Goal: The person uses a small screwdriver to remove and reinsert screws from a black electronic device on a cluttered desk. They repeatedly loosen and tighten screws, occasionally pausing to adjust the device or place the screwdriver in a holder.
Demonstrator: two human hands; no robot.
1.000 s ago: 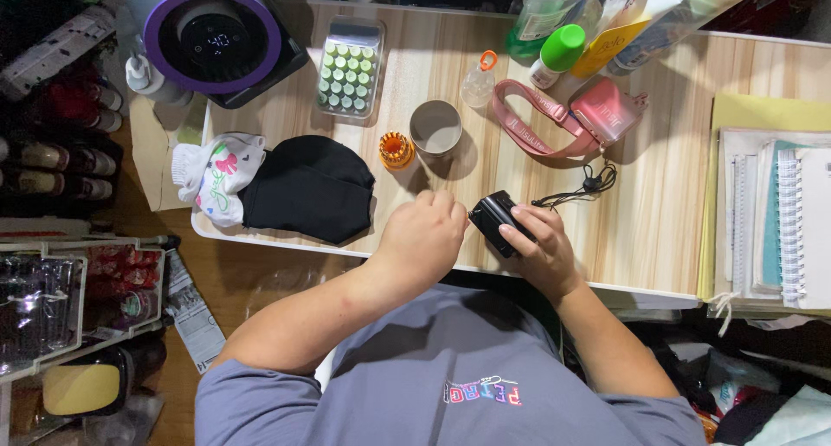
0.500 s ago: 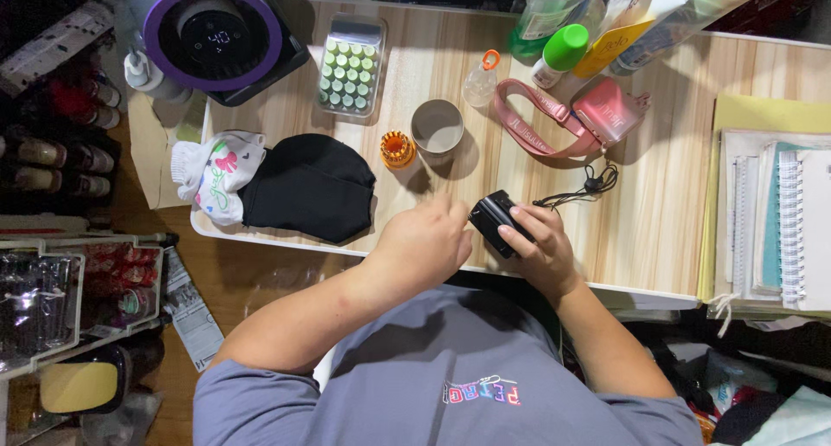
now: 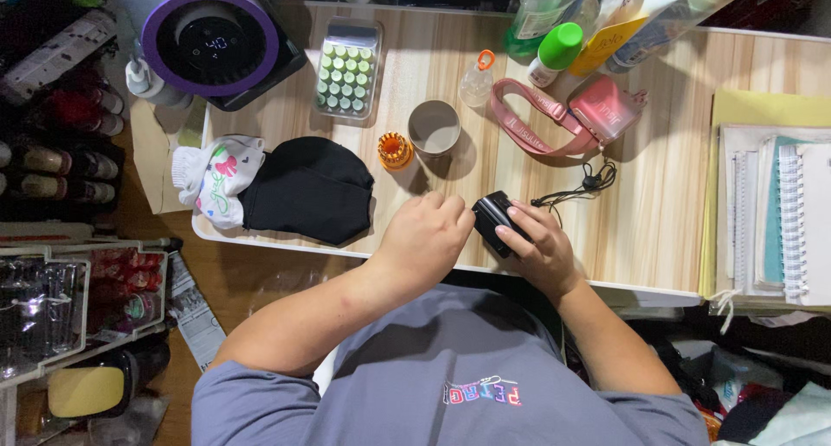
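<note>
My right hand [image 3: 538, 248] grips a small black device [image 3: 490, 218] with a thin black cord [image 3: 578, 186] trailing off toward the pink pouch. My left hand [image 3: 426, 234] is curled beside it, fingertips touching the device's left end. Both hands rest near the front edge of the light wooden desk [image 3: 658, 212]. Just beyond the left hand stand a small orange ribbed cap [image 3: 395, 150] and a round grey cup [image 3: 434, 127].
A black cloth [image 3: 307, 188] and a white printed sock [image 3: 212, 177] lie at the left. Behind are a green-keyed keypad [image 3: 348, 68], a purple-ringed appliance [image 3: 212, 41], bottles [image 3: 554, 52], a pink pouch with strap [image 3: 597, 108]. Notebooks [image 3: 779, 212] stack at right.
Both hands stay on the black device in nearly the same spot; only small finger shifts show. Nothing else on the desk has moved.
</note>
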